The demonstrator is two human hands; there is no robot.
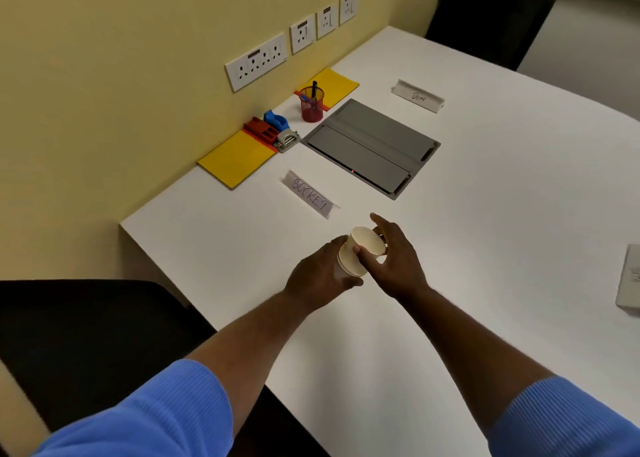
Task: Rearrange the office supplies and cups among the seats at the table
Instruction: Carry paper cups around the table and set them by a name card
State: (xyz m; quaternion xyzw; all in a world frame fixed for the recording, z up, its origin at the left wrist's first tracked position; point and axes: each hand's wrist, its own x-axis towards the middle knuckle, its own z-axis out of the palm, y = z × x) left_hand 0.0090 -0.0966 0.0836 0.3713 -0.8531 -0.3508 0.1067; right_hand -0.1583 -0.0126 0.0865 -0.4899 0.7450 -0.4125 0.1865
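Both hands hold a small stack of cream paper cups (360, 248) tilted above the white table (485, 248). My left hand (320, 276) grips the lower cups from the left. My right hand (398, 262) pinches the top cup by its side, thumb on the near wall. Along the wall lie two yellow pads (239, 158), a red stapler-like tool (261, 131), a blue tape dispenser (277, 120), a metal punch (287, 141) and a red mesh pen holder (311, 105) with pens.
A name card reading SOCKET (308, 193) lies just beyond the hands; another card (417, 96) stands farther back. A grey cable hatch (374, 145) is set into the table. A pale object (628, 283) sits at the right edge. Dark chairs stand at left (86, 345) and back (485, 16).
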